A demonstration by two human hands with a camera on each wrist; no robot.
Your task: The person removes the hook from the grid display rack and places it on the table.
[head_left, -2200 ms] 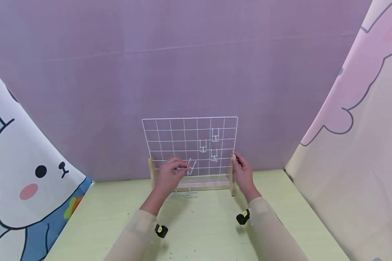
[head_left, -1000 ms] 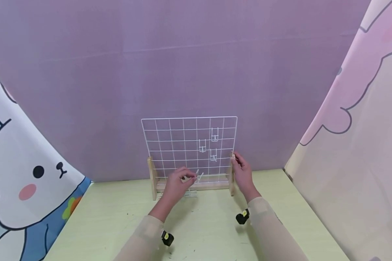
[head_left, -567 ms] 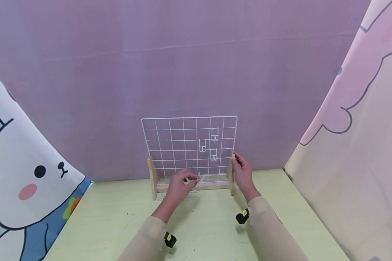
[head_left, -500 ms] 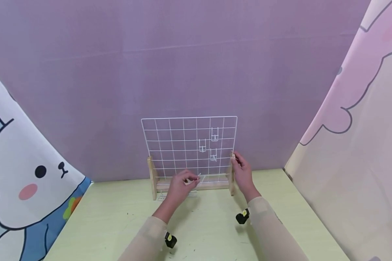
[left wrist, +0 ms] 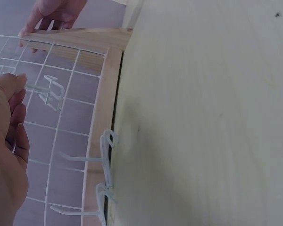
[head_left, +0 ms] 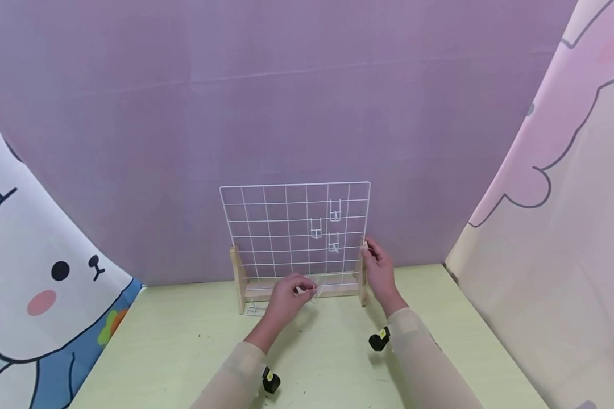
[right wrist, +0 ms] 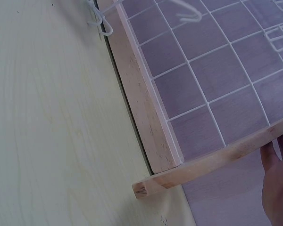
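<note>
My left hand pinches a white wire hook by its stem between thumb and forefinger, in front of the lower part of a white wire grid. The grid stands upright in a wooden stand. At the stand's right post, my right hand grips the upper end; part of its fingers is hidden behind the wood. Three similar hooks hang on the right half of the grid, among them an upper hook. Two more hooks lie at the stand's foot, the nearer being a loose hook.
The pale wooden table stretches in front of the stand, with small dark specks on it. A purple backdrop rises behind. Printed cloths, such as the rabbit cloth, flank both sides. A black camera sits on the left wrist.
My left hand has moved down and to the right with the hook, from mid-grid to near the grid's lower edge. The right hand stays at the post.
</note>
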